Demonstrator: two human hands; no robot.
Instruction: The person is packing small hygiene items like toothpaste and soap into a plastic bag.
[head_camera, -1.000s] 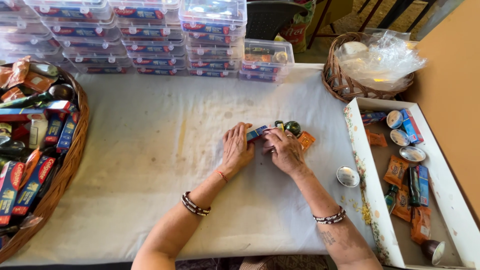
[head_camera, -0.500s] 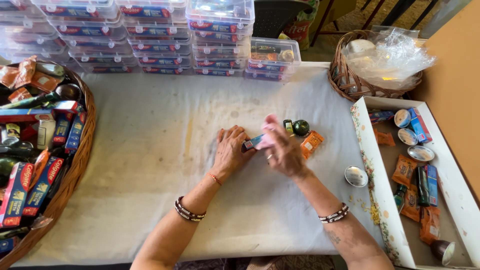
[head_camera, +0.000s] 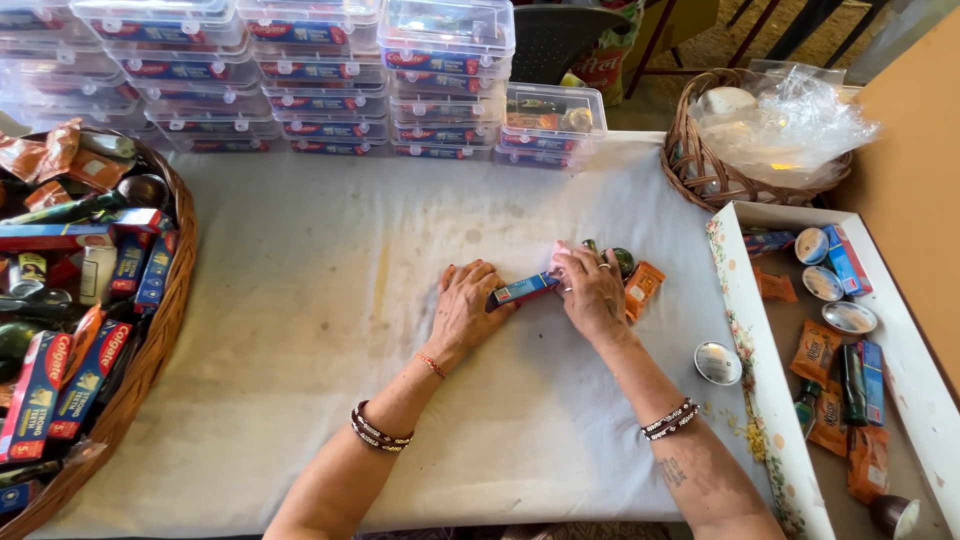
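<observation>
Centrally, one small blue carton (head_camera: 523, 290) is held flat on a white-clothed table (head_camera: 300, 330), clamped between the left hand (head_camera: 468, 308) and right hand (head_camera: 592, 292). Both hands are laid palm-down, wrists banded. One orange sachet (head_camera: 643, 285) and one dark green bottle (head_camera: 622, 261) lie just beside. One round tin (head_camera: 717, 362) is noted nearer the tray (head_camera: 745, 330). Two wicker baskets (head_camera: 160, 340) and stacked clear boxes (head_camera: 445, 75) are recorded.
</observation>
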